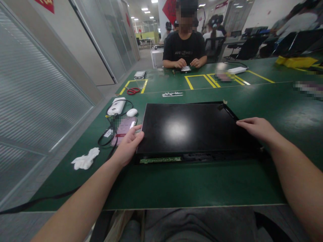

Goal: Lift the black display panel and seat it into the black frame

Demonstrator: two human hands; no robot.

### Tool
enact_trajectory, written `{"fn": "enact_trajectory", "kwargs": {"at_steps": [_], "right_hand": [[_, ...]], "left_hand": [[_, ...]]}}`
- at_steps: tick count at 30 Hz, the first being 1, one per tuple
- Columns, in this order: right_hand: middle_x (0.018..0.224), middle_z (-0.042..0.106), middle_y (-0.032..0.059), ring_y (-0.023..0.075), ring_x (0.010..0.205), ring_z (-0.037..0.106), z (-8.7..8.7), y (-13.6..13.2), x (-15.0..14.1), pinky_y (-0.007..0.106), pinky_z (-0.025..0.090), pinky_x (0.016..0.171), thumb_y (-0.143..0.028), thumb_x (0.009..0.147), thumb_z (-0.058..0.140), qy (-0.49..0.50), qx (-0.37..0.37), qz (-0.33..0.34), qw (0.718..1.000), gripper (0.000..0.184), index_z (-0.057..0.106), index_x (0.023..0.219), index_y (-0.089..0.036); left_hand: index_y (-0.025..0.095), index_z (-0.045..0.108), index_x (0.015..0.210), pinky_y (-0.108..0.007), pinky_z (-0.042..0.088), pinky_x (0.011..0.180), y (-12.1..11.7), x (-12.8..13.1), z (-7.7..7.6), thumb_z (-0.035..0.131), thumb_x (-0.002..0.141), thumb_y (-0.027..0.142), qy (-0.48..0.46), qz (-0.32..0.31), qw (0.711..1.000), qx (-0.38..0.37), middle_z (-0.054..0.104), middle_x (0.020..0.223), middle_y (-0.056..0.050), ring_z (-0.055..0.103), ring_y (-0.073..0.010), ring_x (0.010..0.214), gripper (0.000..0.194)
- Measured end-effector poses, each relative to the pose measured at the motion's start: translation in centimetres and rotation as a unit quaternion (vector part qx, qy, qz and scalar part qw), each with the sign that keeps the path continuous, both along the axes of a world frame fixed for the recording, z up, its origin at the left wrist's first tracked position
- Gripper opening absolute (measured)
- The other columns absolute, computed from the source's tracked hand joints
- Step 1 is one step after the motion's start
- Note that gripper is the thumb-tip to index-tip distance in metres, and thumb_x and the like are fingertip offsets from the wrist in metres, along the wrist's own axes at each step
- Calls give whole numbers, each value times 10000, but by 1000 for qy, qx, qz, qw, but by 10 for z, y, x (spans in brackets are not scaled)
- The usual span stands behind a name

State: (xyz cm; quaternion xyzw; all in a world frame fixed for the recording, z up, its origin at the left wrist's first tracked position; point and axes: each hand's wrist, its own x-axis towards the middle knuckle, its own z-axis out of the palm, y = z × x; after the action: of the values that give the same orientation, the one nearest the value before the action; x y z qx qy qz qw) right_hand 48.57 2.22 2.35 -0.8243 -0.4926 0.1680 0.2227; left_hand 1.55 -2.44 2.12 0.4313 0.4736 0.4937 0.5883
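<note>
A flat black LCD panel (176, 126) lies over a black frame (230, 111), slightly shifted so that the frame shows along the back, right and front. My left hand (130, 144) grips the panel's left edge, thumb on top and fingers beneath. At the right side, my right hand (254, 129) has its thumb and fingers pinched together on the rim of the frame; whether they also touch the panel I cannot tell. Below the panel's front edge a green circuit board strip (160, 160) is visible. A small piece of tape (224, 102) sticks up at the frame's back right corner.
Left of the panel are a phone (124, 129), a white mouse-shaped object (132, 112), a white power bank (116, 106) with black cable and a crumpled tissue (85, 159). Red-handled scissors (133, 91) and small white strips (172, 94) lie farther back. A person (185, 47) sits opposite.
</note>
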Motion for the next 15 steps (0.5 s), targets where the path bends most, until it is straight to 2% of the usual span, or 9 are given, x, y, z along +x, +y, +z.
{"fn": "enact_trajectory", "kwargs": {"at_steps": [9,15], "right_hand": [[959,767,88,289,992,673,1,0,-1,397,492,904,-367,747,682,-27,-17,14,999,180,778,801,-224],[989,769,103,288,995,678,0,1,1,386,501,895,-366,757,649,-41,-26,28,998,250,794,875,-201]], "left_hand": [[189,591,1234,-262,585,679,0,0,0,840,741,335,11,0,1000,7,766,907,-38,733,-192,763,571],[182,505,1391,-368,609,834,-4,3,5,806,779,414,51,-6,999,9,766,1047,-84,740,-273,960,721]]}}
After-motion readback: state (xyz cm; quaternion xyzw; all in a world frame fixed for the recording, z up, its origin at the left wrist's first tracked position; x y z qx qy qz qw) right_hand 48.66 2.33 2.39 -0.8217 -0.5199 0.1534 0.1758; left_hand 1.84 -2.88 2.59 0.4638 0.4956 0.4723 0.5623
